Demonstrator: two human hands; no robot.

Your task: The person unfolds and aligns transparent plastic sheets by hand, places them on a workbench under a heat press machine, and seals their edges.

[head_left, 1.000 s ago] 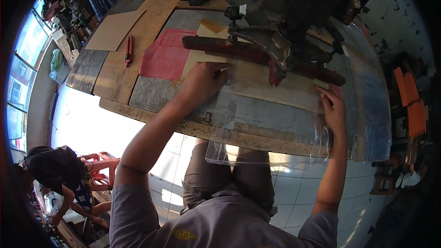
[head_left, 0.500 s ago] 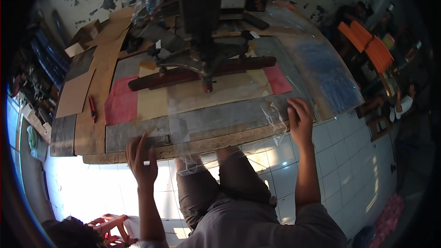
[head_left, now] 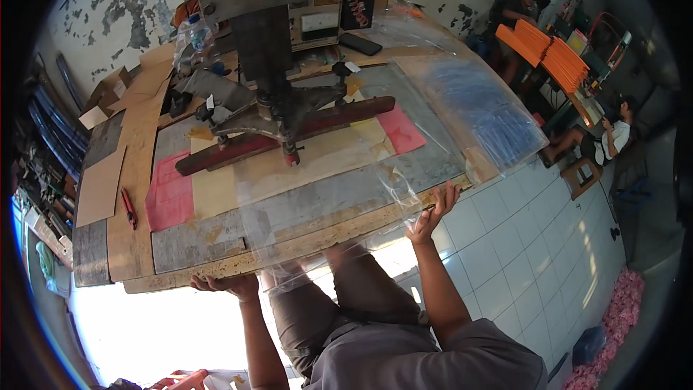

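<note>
Clear plastic film sheet [head_left: 325, 202] lies across our worn wooden worktable [head_left: 137, 245], its near edge spilling past the table's front lip.

Our right hand [head_left: 432, 213] is raised with fingers spread, touching the sheet's near right corner. Our left hand [head_left: 229, 285] curls under the table's front edge, left of the sheet; we cannot tell whether it grips anything. Behind the sheet, a dark metal press [head_left: 278, 94] stands over a long reddish-brown bar [head_left: 289, 133]. A pink paper sheet [head_left: 170, 191] and a red-handled tool [head_left: 129, 208] lie to the left.
</note>
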